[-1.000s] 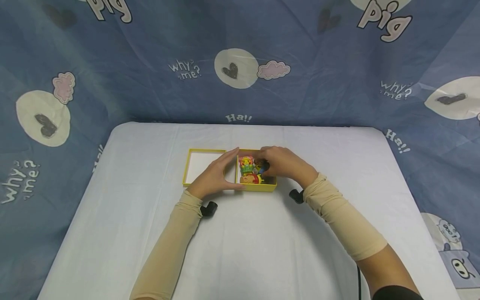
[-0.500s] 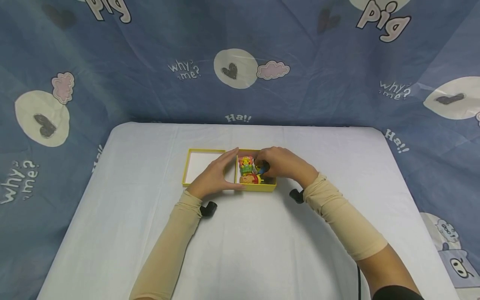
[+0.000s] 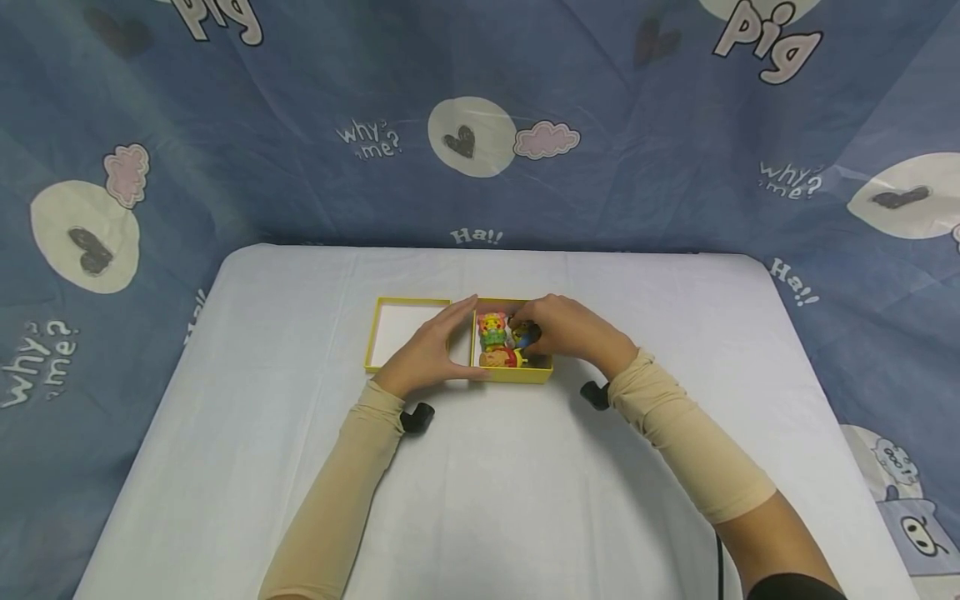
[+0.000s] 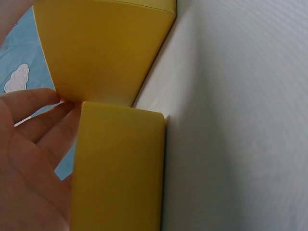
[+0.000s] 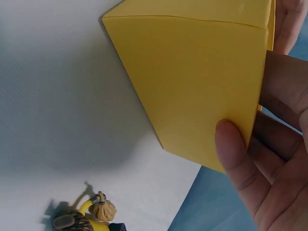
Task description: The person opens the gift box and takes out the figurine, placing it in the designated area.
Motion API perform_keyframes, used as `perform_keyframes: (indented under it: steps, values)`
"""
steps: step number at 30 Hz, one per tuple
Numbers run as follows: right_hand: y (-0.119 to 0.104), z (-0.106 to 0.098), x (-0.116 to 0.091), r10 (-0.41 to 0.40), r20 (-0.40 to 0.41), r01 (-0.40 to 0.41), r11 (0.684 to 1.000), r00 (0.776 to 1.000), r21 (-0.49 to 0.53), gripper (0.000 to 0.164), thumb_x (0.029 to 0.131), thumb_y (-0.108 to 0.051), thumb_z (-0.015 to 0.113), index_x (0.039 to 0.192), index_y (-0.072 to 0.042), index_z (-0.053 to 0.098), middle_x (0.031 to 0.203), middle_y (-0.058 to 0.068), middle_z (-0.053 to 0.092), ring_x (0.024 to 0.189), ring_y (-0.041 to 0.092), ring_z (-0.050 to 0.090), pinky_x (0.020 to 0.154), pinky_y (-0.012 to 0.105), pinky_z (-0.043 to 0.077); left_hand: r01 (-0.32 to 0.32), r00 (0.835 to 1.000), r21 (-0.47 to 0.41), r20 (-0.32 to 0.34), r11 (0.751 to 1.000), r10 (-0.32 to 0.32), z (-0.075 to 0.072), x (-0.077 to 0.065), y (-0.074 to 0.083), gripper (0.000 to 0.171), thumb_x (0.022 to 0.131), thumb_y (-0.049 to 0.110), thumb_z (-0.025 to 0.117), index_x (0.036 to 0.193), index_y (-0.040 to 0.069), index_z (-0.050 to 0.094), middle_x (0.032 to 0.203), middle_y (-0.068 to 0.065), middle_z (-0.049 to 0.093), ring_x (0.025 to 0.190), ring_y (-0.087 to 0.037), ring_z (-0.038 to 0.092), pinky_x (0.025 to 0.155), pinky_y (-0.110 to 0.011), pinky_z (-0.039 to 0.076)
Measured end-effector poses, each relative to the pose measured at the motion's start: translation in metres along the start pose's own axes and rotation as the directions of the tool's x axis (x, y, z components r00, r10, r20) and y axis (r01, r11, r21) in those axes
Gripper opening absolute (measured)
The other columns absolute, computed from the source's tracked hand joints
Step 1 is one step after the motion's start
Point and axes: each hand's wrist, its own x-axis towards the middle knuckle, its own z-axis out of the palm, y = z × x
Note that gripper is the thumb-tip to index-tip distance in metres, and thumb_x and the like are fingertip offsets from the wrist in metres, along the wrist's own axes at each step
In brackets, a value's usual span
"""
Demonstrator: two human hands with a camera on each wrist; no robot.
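In the head view, a yellow box (image 3: pixel 513 376) stands open with several toy figures inside. A yellow figure in green clothes (image 3: pixel 492 331) lies beside a red-clothed one (image 3: pixel 501 357). My left hand (image 3: pixel 429 348) grips the box's left end, thumb along the near wall and fingertips at the far corner. My right hand (image 3: pixel 566 327) reaches over the right wall and pinches a dark-topped, blue toy figure (image 3: pixel 528 333) in the box, partly hidden by the fingers. In the right wrist view, one finger (image 5: pixel 231 144) lies against the outside of the box wall.
A yellow-rimmed box lid (image 3: pixel 370 335) with a white inside lies just left of the box. Another toy figure (image 5: pixel 98 219), brown and yellow, is on the white tabletop in the right wrist view. A blue printed cloth (image 3: pixel 300 167) hangs around the table.
Almost nothing differs. My right hand has shifted very slightly at the dark-topped figure, while my left hand, the box and the lid stay in place.
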Motion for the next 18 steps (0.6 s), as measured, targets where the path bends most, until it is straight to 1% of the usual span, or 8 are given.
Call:
perform_keyframes:
  steps: [4,12,18]
  values:
    - [-0.0002,0.0006,-0.0001,0.011,0.003,-0.011,1.000,1.000,0.005,0.045,0.081,-0.018,0.090,0.123,-0.011,0.076,0.120,0.003,0.077,0.101,0.016,0.071,0.093,0.037,0.060,0.002,1.000,0.009,-0.001,1.000,-0.002,-0.0001,-0.0002,-0.0005,0.118,0.073,0.053,0.091,0.166,0.022,0.025,0.172,0.004,0.026,0.159,-0.028,0.026,0.129,-0.053,0.029]
    - [-0.0005,0.0003,-0.0006,0.000,-0.003,0.000,1.000,1.000,0.004,0.045,0.081,-0.017,0.090,0.123,-0.010,0.076,0.120,0.004,0.077,0.102,0.017,0.071,0.094,0.037,0.060,0.003,1.000,0.012,0.007,1.000,-0.003,-0.0004,-0.0003,-0.0002,0.119,0.073,0.053,0.092,0.166,0.023,0.024,0.173,0.003,0.024,0.160,-0.029,0.024,0.129,-0.054,0.028]
    - [-0.0002,-0.0003,-0.0011,0.001,-0.002,-0.001,1.000,1.000,0.020,0.044,0.081,-0.016,0.089,0.123,-0.009,0.076,0.120,0.004,0.077,0.104,0.017,0.071,0.095,0.037,0.060,0.014,1.000,0.000,0.013,1.000,-0.014,-0.0015,-0.0003,0.0013,0.119,0.073,0.054,0.091,0.166,0.024,0.023,0.173,0.005,0.024,0.160,-0.028,0.024,0.129,-0.054,0.028]
